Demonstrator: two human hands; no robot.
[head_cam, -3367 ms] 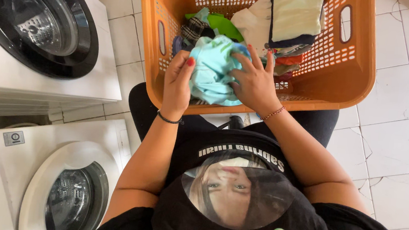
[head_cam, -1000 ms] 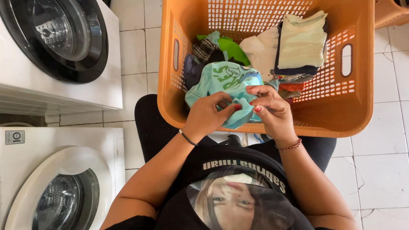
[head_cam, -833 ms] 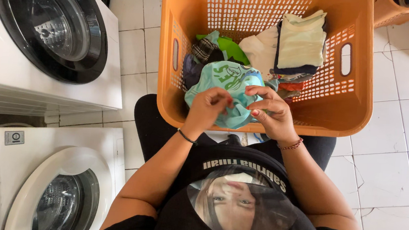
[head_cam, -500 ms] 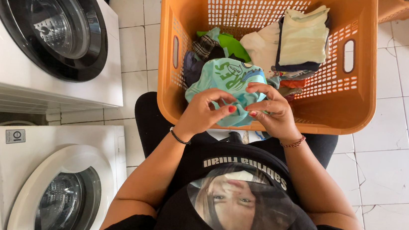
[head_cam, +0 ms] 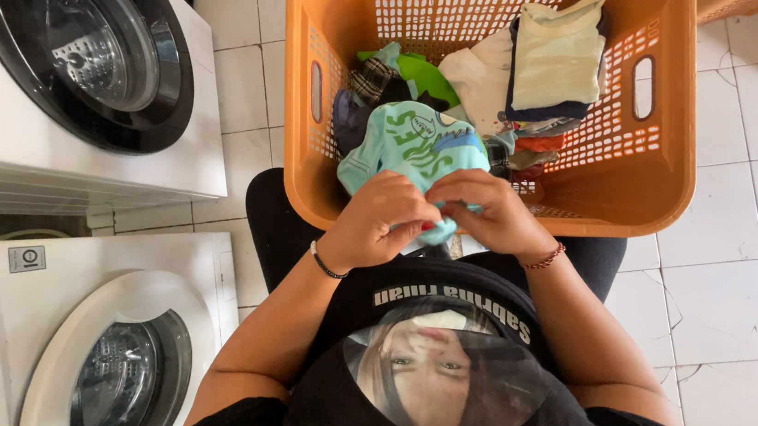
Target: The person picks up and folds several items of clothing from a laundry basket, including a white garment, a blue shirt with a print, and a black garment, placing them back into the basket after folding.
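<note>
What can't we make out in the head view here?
- Lower edge of the light blue garment: covered by left hand and right hand.
- Clothes low in the orange basket: buried under the folded pile.
- Lower washing machine: cut off by frame edge.

A home laundry area, seen from above. Two white front-loading washing machines stand at the left, one with a dark round door (head_cam: 77, 31), the other with a white-rimmed door (head_cam: 119, 364) and a panel of buttons. The floor (head_cam: 743, 276) is pale square tile, slightly cracked. An orange plastic laundry basket (head_cam: 661, 166) holds folded and loose clothes (head_cam: 556, 59).
</note>
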